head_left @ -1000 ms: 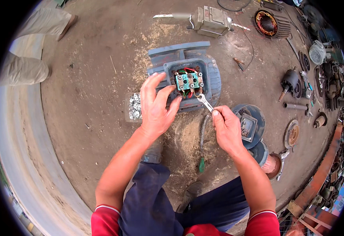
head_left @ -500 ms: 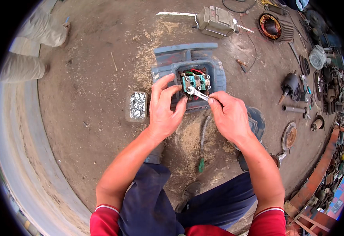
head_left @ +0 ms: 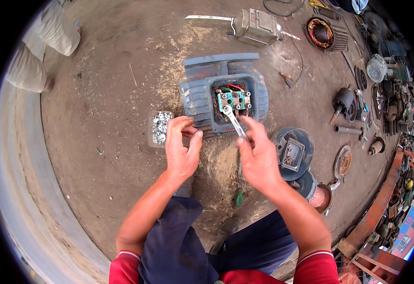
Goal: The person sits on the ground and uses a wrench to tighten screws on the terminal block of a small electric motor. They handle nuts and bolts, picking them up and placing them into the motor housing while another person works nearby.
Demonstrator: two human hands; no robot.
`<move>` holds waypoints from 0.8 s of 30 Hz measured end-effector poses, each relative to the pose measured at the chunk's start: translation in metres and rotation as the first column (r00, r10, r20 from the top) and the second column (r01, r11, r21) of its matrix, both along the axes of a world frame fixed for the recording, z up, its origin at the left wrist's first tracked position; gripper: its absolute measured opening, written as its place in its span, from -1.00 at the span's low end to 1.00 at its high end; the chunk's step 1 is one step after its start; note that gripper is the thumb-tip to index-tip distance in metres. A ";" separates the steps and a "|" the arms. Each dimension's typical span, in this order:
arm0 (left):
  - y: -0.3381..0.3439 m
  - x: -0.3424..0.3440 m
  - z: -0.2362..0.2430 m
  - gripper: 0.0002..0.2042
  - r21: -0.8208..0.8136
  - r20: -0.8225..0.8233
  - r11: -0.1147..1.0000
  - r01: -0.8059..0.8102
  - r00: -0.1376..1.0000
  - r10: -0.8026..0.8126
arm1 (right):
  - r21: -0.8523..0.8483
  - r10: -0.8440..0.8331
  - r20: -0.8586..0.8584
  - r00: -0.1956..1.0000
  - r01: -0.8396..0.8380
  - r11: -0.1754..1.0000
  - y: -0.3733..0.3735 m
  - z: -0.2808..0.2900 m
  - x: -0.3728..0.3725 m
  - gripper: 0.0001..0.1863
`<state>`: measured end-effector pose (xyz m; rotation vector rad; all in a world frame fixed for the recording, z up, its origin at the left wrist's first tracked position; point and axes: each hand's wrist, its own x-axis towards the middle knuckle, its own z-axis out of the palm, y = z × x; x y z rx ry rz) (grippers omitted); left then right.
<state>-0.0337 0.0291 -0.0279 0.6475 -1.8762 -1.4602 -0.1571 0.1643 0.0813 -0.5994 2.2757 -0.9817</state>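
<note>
A blue-grey electric motor (head_left: 195, 102) lies with its terminal box (head_left: 218, 123) open, showing a green terminal block (head_left: 235, 99), bolts and red and green wires. My right hand (head_left: 256, 154), blurred, grips a silver spanner (head_left: 236, 125) whose ring end sits on the block's lower-left bolt. My left hand (head_left: 182, 149) is curled below the motor's lower-left side, its fingers bent toward the thumb; what they hold, if anything, is hidden. A clear container of nuts and washers (head_left: 162, 128) stands left of the motor.
Another person's legs (head_left: 29, 71) are at upper left. Basins (head_left: 294, 151) are at lower right, a green-handled tool (head_left: 239, 196) below the motor. A boxy metal unit (head_left: 256, 28), a wound stator (head_left: 321, 33) and scattered parts (head_left: 346, 104) lie beyond, beside a rusty steel beam (head_left: 377, 199).
My left hand has drawn back down and left from the terminal box and curled. My right hand and the spanner's handle have swung down-left, the spanner now more upright in view.
</note>
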 end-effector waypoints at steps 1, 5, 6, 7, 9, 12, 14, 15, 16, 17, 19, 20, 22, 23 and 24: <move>-0.001 0.000 0.001 -0.70 0.012 0.001 1.000 -0.008 1.000 0.008 | -0.204 0.031 -0.240 0.970 -0.082 0.976 -0.004 -0.009 0.017 -0.65; -0.004 0.000 0.003 -0.79 0.007 0.012 0.999 -0.043 0.999 0.043 | -0.106 0.092 -0.139 0.986 -0.107 0.989 -0.010 -0.007 0.047 -0.71; -0.007 0.001 0.002 -0.82 -0.006 0.011 0.999 -0.051 0.999 0.051 | -0.139 0.065 -0.120 0.991 -0.081 0.987 -0.010 -0.007 0.047 -0.72; -0.012 0.006 -0.003 -0.92 -0.190 0.036 0.981 -0.045 0.998 0.053 | -0.149 0.078 -0.089 0.993 -0.091 0.985 -0.007 -0.006 0.046 -0.72; -0.014 0.010 -0.004 -0.91 -0.063 0.076 0.998 -0.023 0.997 0.028 | -0.168 0.105 -0.028 0.994 -0.108 0.980 0.006 -0.003 0.043 -0.73; -0.010 -0.002 0.004 -0.93 -0.150 0.068 0.986 -0.076 0.994 0.087 | -0.285 0.257 0.077 0.963 -0.225 0.932 0.035 0.000 0.050 -0.69; -0.011 -0.010 0.010 -0.81 -0.314 0.092 0.947 -0.060 0.991 0.093 | -0.294 0.072 0.142 0.987 -0.027 0.956 0.047 0.002 0.043 -0.70; -0.011 -0.016 0.015 -0.77 -0.420 0.082 0.907 -0.018 0.995 0.058 | -0.293 -0.020 0.178 0.984 0.073 0.953 0.054 0.004 0.040 -0.71; -0.011 -0.025 0.023 -0.74 -0.521 0.076 0.853 0.022 0.997 0.021 | -0.249 -0.083 0.166 0.983 0.124 0.961 0.059 0.000 0.029 -0.70; -0.010 -0.035 0.031 -0.71 -0.615 0.074 0.786 0.058 0.997 -0.016 | -0.205 -0.146 0.151 0.978 0.175 0.963 0.061 -0.008 0.013 -0.68; -0.007 -0.061 0.044 -0.65 -0.682 0.087 0.720 0.126 0.992 -0.091 | -0.235 -0.247 0.256 0.935 0.308 0.922 0.064 -0.013 -0.013 -0.75; -0.005 -0.074 0.049 -0.67 -0.675 0.098 0.724 0.141 0.990 -0.101 | -0.217 -0.256 0.214 0.943 0.301 0.928 0.066 -0.015 -0.021 -0.78; -0.003 -0.091 0.050 -0.69 -0.671 0.113 0.730 0.134 0.991 -0.078 | -0.190 -0.258 0.199 0.945 0.296 0.936 0.066 -0.019 -0.030 -0.81; -0.003 -0.096 0.050 -0.70 -0.669 0.120 0.732 0.129 0.991 -0.065 | -0.180 -0.251 0.224 0.942 0.293 0.939 0.065 -0.018 -0.033 -0.81; -0.002 -0.098 0.047 -0.73 -0.675 0.110 0.729 0.108 0.993 -0.046 | -0.167 -0.246 0.246 0.937 0.291 0.942 0.065 -0.017 -0.038 -0.80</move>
